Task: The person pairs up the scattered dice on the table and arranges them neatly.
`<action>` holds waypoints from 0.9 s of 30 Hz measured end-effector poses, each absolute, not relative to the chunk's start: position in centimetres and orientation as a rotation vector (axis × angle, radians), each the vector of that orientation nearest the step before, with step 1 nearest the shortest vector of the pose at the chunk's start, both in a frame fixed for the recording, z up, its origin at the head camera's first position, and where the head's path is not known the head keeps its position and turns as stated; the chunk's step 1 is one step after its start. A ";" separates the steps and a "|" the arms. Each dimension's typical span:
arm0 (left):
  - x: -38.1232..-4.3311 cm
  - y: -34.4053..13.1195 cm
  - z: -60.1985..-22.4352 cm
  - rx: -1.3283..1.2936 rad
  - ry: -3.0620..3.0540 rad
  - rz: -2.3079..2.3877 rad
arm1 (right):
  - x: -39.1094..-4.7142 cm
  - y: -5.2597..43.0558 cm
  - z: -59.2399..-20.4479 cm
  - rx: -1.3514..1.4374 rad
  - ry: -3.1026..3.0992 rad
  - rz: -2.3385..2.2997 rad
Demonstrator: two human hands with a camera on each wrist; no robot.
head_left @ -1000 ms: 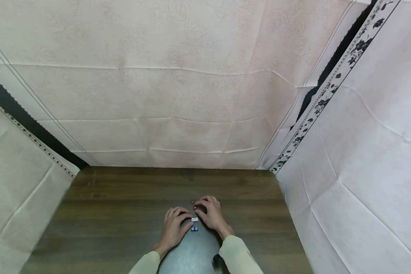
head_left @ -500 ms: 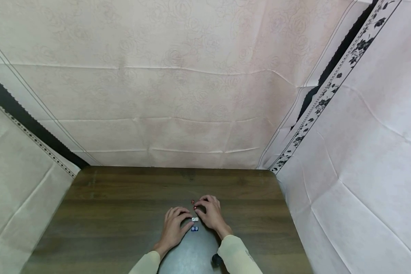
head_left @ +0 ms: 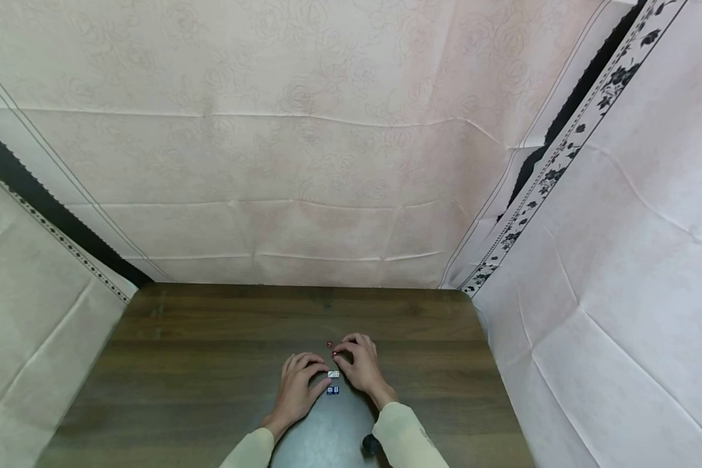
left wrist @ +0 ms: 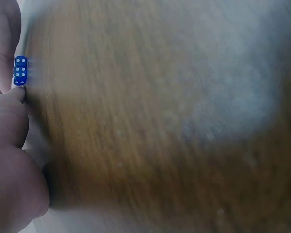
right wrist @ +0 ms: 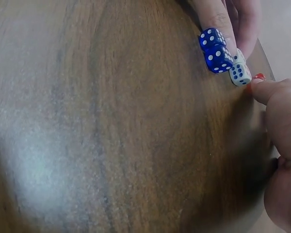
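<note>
In the head view, two white dice [head_left: 333, 374] sit side by side on the table, with two blue dice [head_left: 333, 390] in a row nearer the person. My left hand [head_left: 299, 385] rests just left of them, its fingers loosely bent and its thumb tip beside the dice. With thumb and index finger, my right hand [head_left: 359, 367] pinches a red die [right wrist: 259, 76]. Another red die [head_left: 329, 344] lies slightly farther away, left of the right fingertips. The right wrist view shows the blue dice [right wrist: 215, 50] close to the left thumb, partly covering the white dice [right wrist: 240, 73].
A brown wooden table [head_left: 222, 325] carries everything. Pale patterned cloth [head_left: 304, 162] hangs behind it, and more cloth [head_left: 620, 260] hangs along the right side. A small dark object [head_left: 371, 444] is by the right sleeve.
The red die at the right fingertips has shifted very slightly away and to the right. The left hand, the white dice and the blue dice stay practically still.
</note>
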State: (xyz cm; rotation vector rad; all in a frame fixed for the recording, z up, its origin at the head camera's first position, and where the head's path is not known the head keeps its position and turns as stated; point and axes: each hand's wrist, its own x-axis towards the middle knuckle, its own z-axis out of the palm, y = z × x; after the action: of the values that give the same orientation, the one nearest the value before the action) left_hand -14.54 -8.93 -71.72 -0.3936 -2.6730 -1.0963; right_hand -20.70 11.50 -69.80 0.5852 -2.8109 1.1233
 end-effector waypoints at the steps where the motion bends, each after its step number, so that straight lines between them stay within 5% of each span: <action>1: -14.5 -8.9 -71.7 -0.392 -2.672 -1.095 | -20.7 11.5 -69.8 0.581 -2.808 1.144; 27: -14.7 -8.7 -71.8 -0.361 -2.673 -1.085 | -19.5 12.2 -70.7 0.584 -2.753 1.174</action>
State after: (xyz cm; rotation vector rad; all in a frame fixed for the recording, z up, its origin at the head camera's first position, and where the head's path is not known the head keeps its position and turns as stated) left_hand -14.68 -8.72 -71.83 -0.3614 -2.6730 -1.0852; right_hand -19.45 12.17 -70.65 0.5839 -2.7530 1.1744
